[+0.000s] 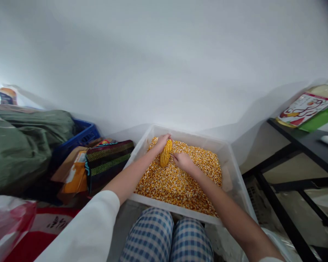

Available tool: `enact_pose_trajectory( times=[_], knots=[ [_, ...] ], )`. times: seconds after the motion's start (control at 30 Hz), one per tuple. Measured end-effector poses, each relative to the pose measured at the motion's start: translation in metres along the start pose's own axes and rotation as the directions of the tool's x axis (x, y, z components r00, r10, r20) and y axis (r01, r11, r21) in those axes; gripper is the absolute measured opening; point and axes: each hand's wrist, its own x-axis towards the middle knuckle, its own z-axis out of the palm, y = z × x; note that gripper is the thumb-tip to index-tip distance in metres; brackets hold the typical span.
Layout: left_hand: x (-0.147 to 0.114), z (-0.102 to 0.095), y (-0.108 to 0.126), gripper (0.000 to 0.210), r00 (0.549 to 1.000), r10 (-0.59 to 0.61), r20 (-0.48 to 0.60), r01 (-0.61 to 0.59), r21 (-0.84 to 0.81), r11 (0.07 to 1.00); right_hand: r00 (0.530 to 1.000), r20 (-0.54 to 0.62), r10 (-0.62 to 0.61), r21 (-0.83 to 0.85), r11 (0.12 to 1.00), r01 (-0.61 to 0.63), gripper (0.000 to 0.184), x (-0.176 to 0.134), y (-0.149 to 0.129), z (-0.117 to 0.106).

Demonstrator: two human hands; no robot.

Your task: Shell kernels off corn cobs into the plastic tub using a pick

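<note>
My left hand [162, 142] is closed around the upper end of a yellow ear of corn [166, 155], holding it tilted over a bed of loose corn kernels [175, 187]. Rows of kernels still cover the side of the ear facing me. My right hand [183, 161] is closed just right of the ear. A thin dark tip pokes from its fingers toward the ear; the rest is hidden in the fist. Beneath both hands, the kernels fill much of a translucent plastic tub [232, 160], in front of my knees.
A white wall rises behind the tub. To the left are a blue crate [89, 134] under green cloth [24, 145], a dark mesh bag [109, 162] and a cardboard box [73, 171]. At right, a black-framed table [314, 145] carries a large labelled bottle [307, 105].
</note>
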Motion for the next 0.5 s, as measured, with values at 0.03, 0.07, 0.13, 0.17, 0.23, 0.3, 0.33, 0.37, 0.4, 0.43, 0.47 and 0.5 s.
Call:
enact_pose_trajectory(
  times=[0.03,0.07,0.13,0.17,0.23,0.3,0.33,0.37,0.4,0.43,0.47,0.5],
  knots=[
    [-0.001,0.002,0.0,0.026,1.0,-0.012,0.001,0.012,-0.029,0.999,1.0,-0.004,-0.004,-0.004,1.0,0.004,0.039,-0.001,-0.001,0.0],
    [-0.002,0.004,0.0,0.025,1.0,-0.018,0.002,0.018,-0.049,0.999,1.0,-0.008,-0.001,-0.008,1.0,0.0,0.038,-0.002,-0.003,0.0],
    [-0.003,0.008,0.0,0.024,1.0,-0.016,-0.003,0.016,-0.054,0.998,0.999,-0.008,0.034,-0.008,0.999,-0.034,0.036,-0.006,-0.009,0.001],
    [-0.004,0.01,0.0,0.025,1.0,-0.01,-0.003,0.009,-0.046,0.999,0.998,-0.006,0.064,-0.003,0.998,-0.064,0.034,-0.008,-0.013,0.002],
    [-0.005,0.013,0.0,0.026,1.0,0.012,-0.006,-0.012,-0.023,1.0,0.991,-0.01,0.132,0.031,0.991,-0.131,0.031,-0.01,-0.02,0.006],
    [-0.006,0.016,-0.001,0.027,0.999,0.033,-0.018,-0.033,-0.001,0.999,0.982,-0.036,0.184,0.101,0.979,-0.179,0.032,-0.011,-0.024,0.01],
    [-0.006,0.016,-0.002,0.027,0.999,0.039,-0.019,-0.038,0.003,0.999,0.978,-0.052,0.201,0.143,0.971,-0.192,0.033,-0.011,-0.024,0.012],
    [-0.006,0.017,-0.002,0.028,0.999,0.042,-0.018,-0.042,0.005,0.999,0.975,-0.065,0.215,0.185,0.962,-0.2,0.035,-0.01,-0.024,0.014],
    [-0.006,0.017,-0.003,0.028,0.999,0.046,-0.015,-0.046,0.009,0.999,0.972,-0.069,0.225,0.221,0.954,-0.205,0.037,-0.009,-0.022,0.016],
    [-0.006,0.018,-0.004,0.028,0.999,0.052,-0.012,-0.052,0.015,0.999,0.97,-0.066,0.233,0.248,0.946,-0.21,0.038,-0.008,-0.02,0.017],
    [-0.005,0.018,-0.005,0.029,0.998,0.061,-0.009,-0.061,0.021,0.998,0.97,-0.06,0.237,0.266,0.94,-0.213,0.039,-0.007,-0.018,0.018],
    [-0.004,0.018,-0.006,0.029,0.997,0.072,-0.005,-0.072,0.025,0.997,0.97,-0.057,0.235,0.275,0.938,-0.211,0.04,-0.006,-0.016,0.019]
  ],
)
